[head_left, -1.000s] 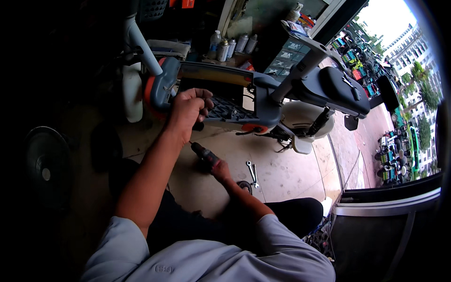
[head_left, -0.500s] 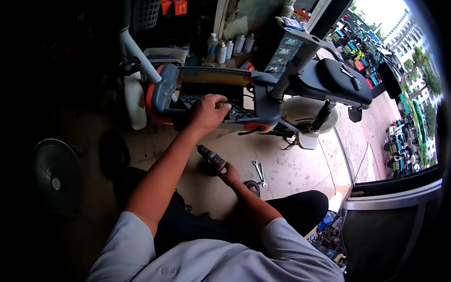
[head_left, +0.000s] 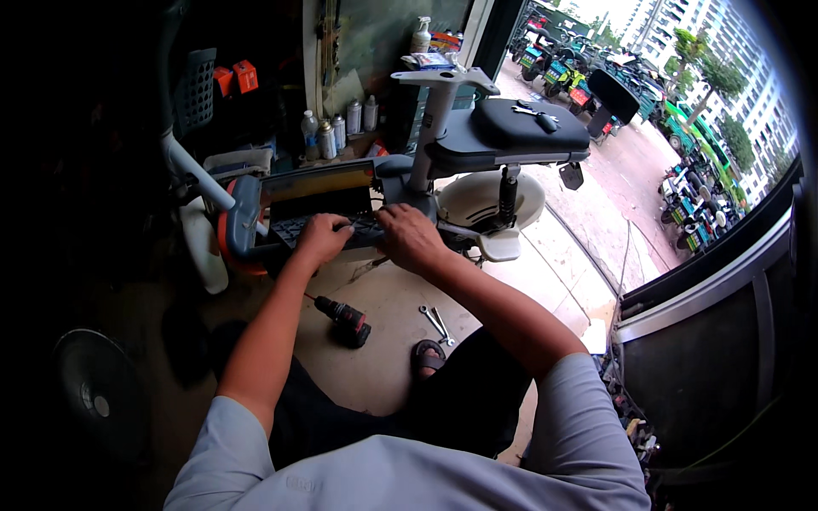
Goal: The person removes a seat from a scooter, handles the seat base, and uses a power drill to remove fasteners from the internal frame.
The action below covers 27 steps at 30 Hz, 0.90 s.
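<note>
A cordless drill (head_left: pixel 342 318) and two wrenches (head_left: pixel 433 322) lie on the floor (head_left: pixel 388 294) before a scooter (head_left: pixel 243 211). At the near edge of its open footwell (head_left: pixel 317 186), left hand (head_left: pixel 321 239) and right hand (head_left: pixel 414 239) bend, fingers curled; whether they pinch anything cannot be told.

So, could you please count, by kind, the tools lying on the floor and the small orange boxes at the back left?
Black-and-red power drill: 1
Silver metal wrenches: 2
Small orange boxes: 2
Total: 5
</note>
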Tool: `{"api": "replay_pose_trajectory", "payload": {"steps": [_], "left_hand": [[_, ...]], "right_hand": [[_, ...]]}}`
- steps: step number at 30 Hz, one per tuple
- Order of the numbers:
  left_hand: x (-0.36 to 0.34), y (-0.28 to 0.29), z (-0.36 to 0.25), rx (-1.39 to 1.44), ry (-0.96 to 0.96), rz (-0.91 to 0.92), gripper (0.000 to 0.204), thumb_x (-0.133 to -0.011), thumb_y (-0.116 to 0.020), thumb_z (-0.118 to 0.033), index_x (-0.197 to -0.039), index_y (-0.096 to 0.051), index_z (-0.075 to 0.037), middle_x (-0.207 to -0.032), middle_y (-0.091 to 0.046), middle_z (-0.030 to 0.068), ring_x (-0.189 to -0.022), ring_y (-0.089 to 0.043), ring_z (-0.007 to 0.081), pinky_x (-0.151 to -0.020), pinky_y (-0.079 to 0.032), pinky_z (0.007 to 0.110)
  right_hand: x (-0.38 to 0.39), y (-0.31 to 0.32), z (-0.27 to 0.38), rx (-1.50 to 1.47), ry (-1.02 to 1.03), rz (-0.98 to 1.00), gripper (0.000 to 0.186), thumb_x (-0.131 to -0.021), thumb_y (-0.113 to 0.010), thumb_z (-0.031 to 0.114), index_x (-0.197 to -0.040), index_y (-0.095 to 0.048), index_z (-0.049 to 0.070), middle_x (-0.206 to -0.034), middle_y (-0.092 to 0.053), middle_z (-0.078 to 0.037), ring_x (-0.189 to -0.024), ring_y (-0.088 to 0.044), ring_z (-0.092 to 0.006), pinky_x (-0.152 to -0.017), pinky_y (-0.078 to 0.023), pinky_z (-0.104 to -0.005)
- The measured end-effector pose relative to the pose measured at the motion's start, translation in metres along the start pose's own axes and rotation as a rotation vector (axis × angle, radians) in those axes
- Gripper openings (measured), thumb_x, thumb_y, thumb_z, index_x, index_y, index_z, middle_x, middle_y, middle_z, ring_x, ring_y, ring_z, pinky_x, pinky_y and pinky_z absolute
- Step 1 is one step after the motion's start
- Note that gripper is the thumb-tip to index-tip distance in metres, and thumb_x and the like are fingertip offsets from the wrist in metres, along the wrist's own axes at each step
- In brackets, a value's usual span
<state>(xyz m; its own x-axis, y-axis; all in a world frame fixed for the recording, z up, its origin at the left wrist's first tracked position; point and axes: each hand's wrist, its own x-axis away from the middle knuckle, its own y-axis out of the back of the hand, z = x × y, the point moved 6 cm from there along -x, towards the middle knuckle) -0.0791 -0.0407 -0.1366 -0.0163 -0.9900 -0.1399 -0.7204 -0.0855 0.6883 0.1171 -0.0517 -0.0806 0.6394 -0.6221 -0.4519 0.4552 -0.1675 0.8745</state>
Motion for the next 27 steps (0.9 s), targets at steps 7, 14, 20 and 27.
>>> {"api": "replay_pose_trajectory", "payload": {"steps": [7, 14, 20, 27], "left_hand": [[0.0, -0.005, 0.013, 0.405, 0.18, -0.06, 0.021, -0.09, -0.077, -0.015, -0.103, -0.081, 0.001, -0.088, -0.078, 0.0093, -0.079, -0.07, 0.0142, -0.075, -0.055, 0.033], [-0.004, 0.013, 0.003, 0.699, 0.169, -0.111, 0.021, -0.097, -0.077, -0.02, -0.103, -0.08, 0.0, -0.084, -0.074, 0.0002, -0.075, -0.062, 0.0066, -0.067, -0.048, 0.026], [0.007, 0.028, -0.023, 1.294, 0.304, 0.015, 0.021, -0.1, -0.077, -0.03, -0.107, -0.077, -0.01, -0.084, -0.068, -0.0058, -0.07, -0.055, 0.0051, -0.059, -0.038, 0.024], [0.024, 0.01, -0.033, 1.24, 0.345, 0.07, 0.022, -0.102, -0.074, -0.033, -0.105, -0.075, -0.011, -0.088, -0.069, -0.0051, -0.076, -0.06, 0.007, -0.065, -0.044, 0.025]], "right_hand": [[-0.017, -0.062, -0.013, 0.136, 0.064, 0.28, 0.009, -0.081, -0.073, 0.015, -0.086, -0.076, 0.008, -0.087, -0.073, -0.02, -0.086, -0.073, -0.0396, -0.074, -0.058, -0.0486], [-0.01, -0.045, -0.011, -0.027, -0.016, 0.246, 0.017, -0.088, -0.066, 0.016, -0.102, -0.075, 0.013, -0.092, -0.074, -0.017, -0.09, -0.073, -0.0414, -0.077, -0.058, -0.0503], [-0.022, 0.004, 0.004, -0.557, -0.266, -0.072, 0.042, -0.087, -0.082, 0.011, -0.128, -0.072, 0.006, -0.098, -0.077, -0.014, -0.084, -0.076, -0.0226, -0.075, -0.06, -0.0389], [-0.027, 0.019, 0.026, -0.631, -0.388, 0.012, 0.047, -0.085, -0.086, 0.023, -0.126, -0.073, 0.004, -0.096, -0.077, -0.018, -0.087, -0.077, -0.0314, -0.079, -0.06, -0.0376]]}}
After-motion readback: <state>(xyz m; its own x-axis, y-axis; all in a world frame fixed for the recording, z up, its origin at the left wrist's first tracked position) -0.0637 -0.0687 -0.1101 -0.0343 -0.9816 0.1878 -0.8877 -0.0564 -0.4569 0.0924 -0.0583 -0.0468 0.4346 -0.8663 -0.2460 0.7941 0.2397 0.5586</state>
